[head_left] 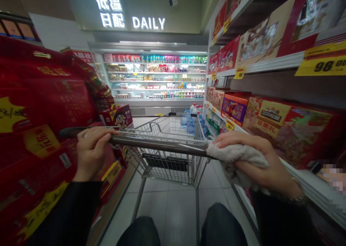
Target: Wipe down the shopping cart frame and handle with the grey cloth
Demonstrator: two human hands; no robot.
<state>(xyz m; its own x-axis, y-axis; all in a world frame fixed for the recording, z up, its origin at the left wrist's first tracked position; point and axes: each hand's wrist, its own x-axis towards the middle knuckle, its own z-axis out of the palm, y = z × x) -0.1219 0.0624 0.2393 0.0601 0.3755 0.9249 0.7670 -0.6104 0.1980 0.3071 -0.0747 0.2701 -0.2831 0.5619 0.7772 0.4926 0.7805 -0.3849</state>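
Observation:
A metal shopping cart (pixel 173 170) stands right in front of me, its wire basket pointing up the aisle. My left hand (pixel 93 148) is wrapped round the left end of the dark handlebar (pixel 154 145). At the bar's right end, my right hand (pixel 254 159) grips a whitish-grey cloth (pixel 238 154), which is pressed against the handlebar and partly hangs below it. The fingers under the cloth are hidden. No goods show in the part of the basket that I can see.
Red gift packages (pixel 48 94) crowd the left side. Shelves of boxed goods (pixel 273 119) with yellow price tags line the right. Bottled water packs (pixel 190 121) stand beyond the cart at right. A lit refrigerated display (pixel 156 74) spans the aisle's far end.

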